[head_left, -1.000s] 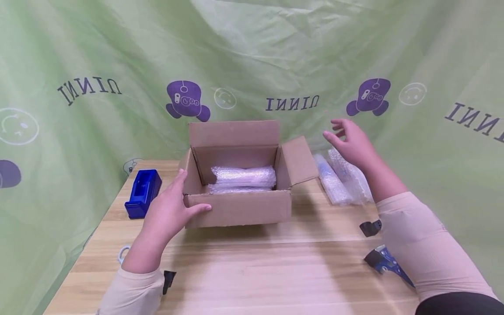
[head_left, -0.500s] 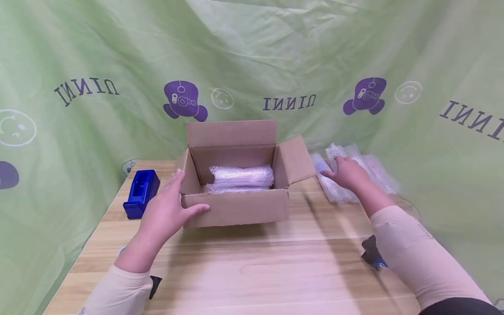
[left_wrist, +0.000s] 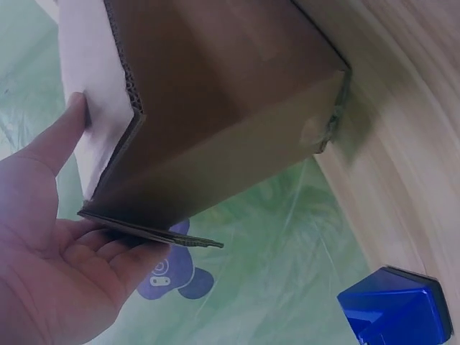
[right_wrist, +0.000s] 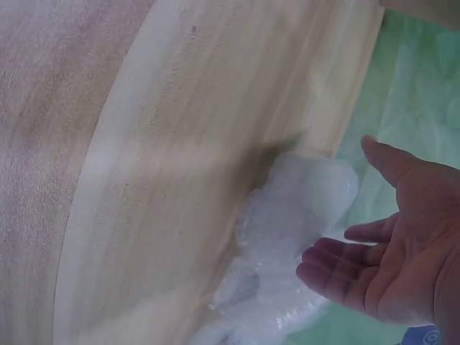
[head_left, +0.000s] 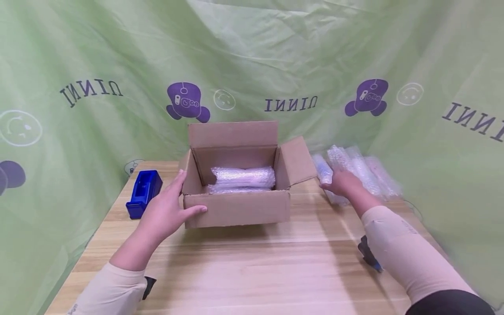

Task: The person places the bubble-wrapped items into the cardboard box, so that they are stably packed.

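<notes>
An opened cardboard box (head_left: 238,210) stands mid-table, holding bubble-wrapped bundles (head_left: 244,176). My left hand (head_left: 163,214) grips its front left corner. In the left wrist view, the thumb of my left hand (left_wrist: 65,237) lies on one flap while the fingers are curled under the adjoining one. To the right of the box, my right hand (head_left: 343,183) is over several bubble-wrapped packages (head_left: 366,170). The right wrist view shows my right hand (right_wrist: 381,266) with loosely bent fingers and thumb apart, fingertips at the edge of the bubble wrap (right_wrist: 295,208).
A blue tape dispenser (head_left: 143,192) stands left of the box. Partly hidden under my right forearm is a black and blue object (head_left: 368,253). Behind the wooden table (head_left: 252,271) hangs a green printed curtain (head_left: 244,57).
My right hand has come down from above the bubble-wrapped packages and slightly toward me, onto their near part. My left hand stays at the box corner, and the box has not moved.
</notes>
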The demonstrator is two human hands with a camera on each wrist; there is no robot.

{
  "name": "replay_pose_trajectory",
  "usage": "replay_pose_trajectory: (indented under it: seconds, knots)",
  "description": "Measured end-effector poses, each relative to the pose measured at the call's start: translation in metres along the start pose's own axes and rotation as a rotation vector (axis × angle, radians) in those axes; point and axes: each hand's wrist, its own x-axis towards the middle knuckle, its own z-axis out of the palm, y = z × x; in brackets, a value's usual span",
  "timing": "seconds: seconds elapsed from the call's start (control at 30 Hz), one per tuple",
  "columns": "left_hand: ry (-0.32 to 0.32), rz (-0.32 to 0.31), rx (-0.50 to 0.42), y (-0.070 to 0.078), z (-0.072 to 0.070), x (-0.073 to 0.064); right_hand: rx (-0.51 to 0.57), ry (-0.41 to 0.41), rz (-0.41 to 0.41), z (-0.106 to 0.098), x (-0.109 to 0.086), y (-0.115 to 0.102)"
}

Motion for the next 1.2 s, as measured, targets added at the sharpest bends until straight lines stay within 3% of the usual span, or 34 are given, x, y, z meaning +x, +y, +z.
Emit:
replay_pose_trajectory:
  seconds: [0.37,0.57,0.8,1.2]
  knots:
    - [0.016,0.021,0.043,0.002,0.001,-0.001,-0.013,-0.070,-0.004,0.009,0.006,0.012]
    - [0.017,0.017,0.048,0.001,0.001,-0.001,0.014,-0.098,-0.023,-0.002,0.002,0.012]
    - [0.023,0.026,0.061,0.001,0.001,0.000,0.092,-0.100,-0.067,-0.036,-0.013,0.010]
    - [0.022,0.027,0.065,-0.001,0.000,0.000,0.102,-0.019,-0.190,-0.124,-0.046,-0.007]
